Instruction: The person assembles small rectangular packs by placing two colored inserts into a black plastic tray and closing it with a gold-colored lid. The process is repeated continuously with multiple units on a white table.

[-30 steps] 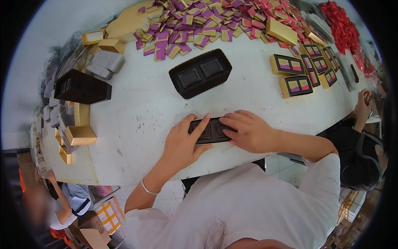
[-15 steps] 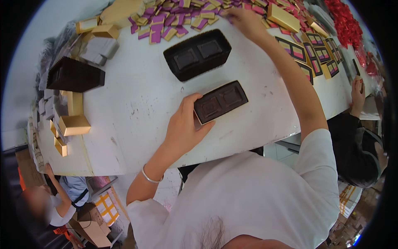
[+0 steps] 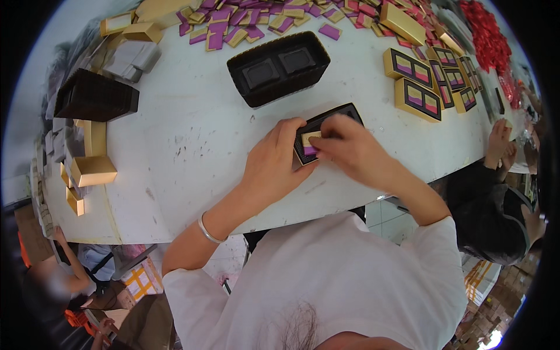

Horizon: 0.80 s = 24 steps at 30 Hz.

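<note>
My left hand grips the near left end of a small box with a black plastic insert, tilted slightly on the table. A small flat gold-and-purple packet lies at the insert's left compartment, and the fingers of my right hand pinch it there. My right hand hides most of the other compartment. Just beyond the box stands a stack of black two-compartment inserts.
Gold-and-purple packets are heaped along the far side, beside gold-and-pink ones. Filled gold boxes stand at the right. Empty gold sleeves and another black insert stack are at the left. A co-worker's hands show at far right.
My right hand has come back from the far heap to the box, bringing a gold-and-purple packet to the left compartment. My left hand keeps its hold on the box.
</note>
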{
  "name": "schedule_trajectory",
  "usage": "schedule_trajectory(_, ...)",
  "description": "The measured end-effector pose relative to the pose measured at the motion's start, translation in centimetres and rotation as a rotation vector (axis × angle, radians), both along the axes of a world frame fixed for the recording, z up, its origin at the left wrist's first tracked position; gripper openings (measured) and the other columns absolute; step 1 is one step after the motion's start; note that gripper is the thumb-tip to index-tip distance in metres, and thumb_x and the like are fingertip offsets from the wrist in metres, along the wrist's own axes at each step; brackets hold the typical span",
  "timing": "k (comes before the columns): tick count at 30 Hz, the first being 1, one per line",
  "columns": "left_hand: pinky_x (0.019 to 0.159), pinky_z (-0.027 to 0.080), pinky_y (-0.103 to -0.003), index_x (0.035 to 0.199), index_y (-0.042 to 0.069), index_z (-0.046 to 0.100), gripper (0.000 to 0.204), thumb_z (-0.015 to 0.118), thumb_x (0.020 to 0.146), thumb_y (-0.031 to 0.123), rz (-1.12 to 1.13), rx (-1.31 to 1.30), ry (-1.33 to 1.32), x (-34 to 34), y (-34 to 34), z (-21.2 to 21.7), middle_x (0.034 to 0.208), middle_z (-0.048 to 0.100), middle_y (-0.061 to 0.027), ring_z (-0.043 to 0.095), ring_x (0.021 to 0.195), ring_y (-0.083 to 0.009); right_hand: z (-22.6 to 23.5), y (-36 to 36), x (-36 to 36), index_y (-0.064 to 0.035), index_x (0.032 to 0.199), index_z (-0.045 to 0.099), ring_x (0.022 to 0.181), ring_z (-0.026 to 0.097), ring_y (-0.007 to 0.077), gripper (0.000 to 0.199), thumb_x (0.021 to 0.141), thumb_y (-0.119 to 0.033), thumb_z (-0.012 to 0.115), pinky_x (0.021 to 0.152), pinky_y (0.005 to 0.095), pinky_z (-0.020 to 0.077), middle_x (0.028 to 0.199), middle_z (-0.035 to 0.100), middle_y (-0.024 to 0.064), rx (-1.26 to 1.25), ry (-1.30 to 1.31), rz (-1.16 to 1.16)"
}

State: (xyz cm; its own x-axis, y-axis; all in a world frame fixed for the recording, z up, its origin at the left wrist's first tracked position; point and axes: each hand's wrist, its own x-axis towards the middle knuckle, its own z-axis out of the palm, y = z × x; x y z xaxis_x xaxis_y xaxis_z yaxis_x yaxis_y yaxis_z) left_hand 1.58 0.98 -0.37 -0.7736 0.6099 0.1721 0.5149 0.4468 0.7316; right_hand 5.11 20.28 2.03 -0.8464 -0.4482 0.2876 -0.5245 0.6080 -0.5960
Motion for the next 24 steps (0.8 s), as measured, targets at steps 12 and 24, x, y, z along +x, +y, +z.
schedule_trajectory(12,0.07,0.051,-0.035,0.117,0.004,0.043,0.064,0.081,0.067,0.015,-0.089,-0.016,0.024,-1.2,-0.3,0.1,0.106,0.057,-0.0145,0.062,0.085,-0.0303,-1.3,-0.2,-2.8,-0.0054,0.078,0.06,0.082,0.052,0.0275,0.007,0.074,0.0,0.063,0.078,0.0382,0.0382,0.082,0.055,0.0085,-0.093,-0.051,0.265)
schedule_trajectory(24,0.069,0.053,-0.033,0.114,0.008,0.056,0.05,0.078,0.071,0.018,-0.13,-0.007,0.137,-1.0,-0.6,-0.2,0.118,0.054,-0.0157,0.062,0.085,-0.0292,0.5,14.8,-16.0,0.0025,0.097,0.063,0.087,0.062,0.0281,0.031,0.083,-0.025,0.066,0.078,0.0381,0.049,0.095,0.064,0.0153,0.261,0.076,-0.57)
